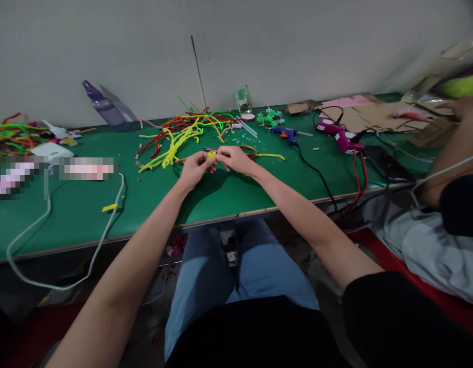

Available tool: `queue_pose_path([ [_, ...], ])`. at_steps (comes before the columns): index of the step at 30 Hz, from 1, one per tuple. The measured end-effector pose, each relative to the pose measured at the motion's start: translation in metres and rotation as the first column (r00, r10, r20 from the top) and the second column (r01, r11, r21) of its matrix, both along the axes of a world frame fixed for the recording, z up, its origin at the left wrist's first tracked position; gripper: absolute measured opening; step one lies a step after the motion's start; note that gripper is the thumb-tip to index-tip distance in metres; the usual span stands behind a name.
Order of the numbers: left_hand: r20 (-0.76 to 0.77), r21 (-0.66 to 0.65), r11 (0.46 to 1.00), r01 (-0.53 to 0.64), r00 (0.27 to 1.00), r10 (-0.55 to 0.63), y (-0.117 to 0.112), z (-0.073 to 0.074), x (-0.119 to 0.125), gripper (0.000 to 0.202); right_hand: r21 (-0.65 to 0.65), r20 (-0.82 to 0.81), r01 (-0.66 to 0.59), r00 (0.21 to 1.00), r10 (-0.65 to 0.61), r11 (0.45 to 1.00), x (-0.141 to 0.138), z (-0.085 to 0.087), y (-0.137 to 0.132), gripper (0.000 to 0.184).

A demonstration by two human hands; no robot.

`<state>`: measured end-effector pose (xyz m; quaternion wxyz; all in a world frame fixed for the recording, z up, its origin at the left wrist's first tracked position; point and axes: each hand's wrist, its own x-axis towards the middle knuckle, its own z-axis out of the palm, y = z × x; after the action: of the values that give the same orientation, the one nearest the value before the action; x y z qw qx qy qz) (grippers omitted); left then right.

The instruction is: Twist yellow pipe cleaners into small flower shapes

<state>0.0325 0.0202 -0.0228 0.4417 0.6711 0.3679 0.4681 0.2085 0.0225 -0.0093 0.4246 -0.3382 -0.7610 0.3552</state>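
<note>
Both hands meet over the green table, pinching a small looped yellow pipe-cleaner piece (pixel 211 155), perhaps flower-shaped. My left hand (pixel 196 167) grips its left side with thumb and fingers closed. On the other side, my right hand (pixel 234 159) has its fingertips closed at the piece's edge. Scissors (pixel 252 150) lie just behind my right hand, partly hidden by it. A yellow pipe cleaner (pixel 273 156) stretches out to the right. Beside my left hand is a heap of yellow pipe cleaners (pixel 175 145), with red, orange and green ones behind.
A blue glue gun (pixel 285 134) trails a black cord over the front edge. Magenta devices (pixel 347 140) with red cables lie further right, near another person's arm (pixel 453 143). At left are a purple bottle (pixel 108 110) and a white cable (pixel 106 230). Small blue-green pieces (pixel 270 117) sit at the back.
</note>
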Motion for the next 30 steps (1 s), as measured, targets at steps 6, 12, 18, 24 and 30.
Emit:
queue_pose_path([
  [6, 0.011, 0.128, 0.99, -0.059, 0.998, 0.058, 0.001, -0.003, -0.001, 0.029, -0.401, -0.223, -0.158, 0.972, 0.071, 0.902, -0.008, -0.002, 0.003, 0.024],
  [12, 0.007, 0.04, 0.999, -0.021, 1.0, 0.021, -0.001, 0.0, 0.0, 0.029, -0.276, -0.131, -0.119, 0.988, 0.085, 0.954, -0.003, -0.001, 0.002, 0.023],
  [18, -0.047, -0.006, 1.0, 0.029, 0.998, -0.029, -0.006, 0.004, 0.001, 0.029, -0.033, -0.028, -0.031, 0.999, 0.03, 0.999, 0.003, -0.001, 0.005, 0.018],
  [24, 0.038, -0.078, 0.996, 0.032, 0.999, -0.029, -0.005, 0.003, 0.001, 0.025, -0.008, -0.009, -0.027, 1.0, 0.027, 1.0, 0.0, -0.004, 0.005, 0.014],
  [30, 0.02, -0.056, 0.998, 0.029, 0.999, -0.028, -0.003, 0.0, 0.0, 0.023, 0.003, -0.002, -0.025, 1.0, 0.025, 1.0, -0.001, -0.007, 0.005, 0.013],
])
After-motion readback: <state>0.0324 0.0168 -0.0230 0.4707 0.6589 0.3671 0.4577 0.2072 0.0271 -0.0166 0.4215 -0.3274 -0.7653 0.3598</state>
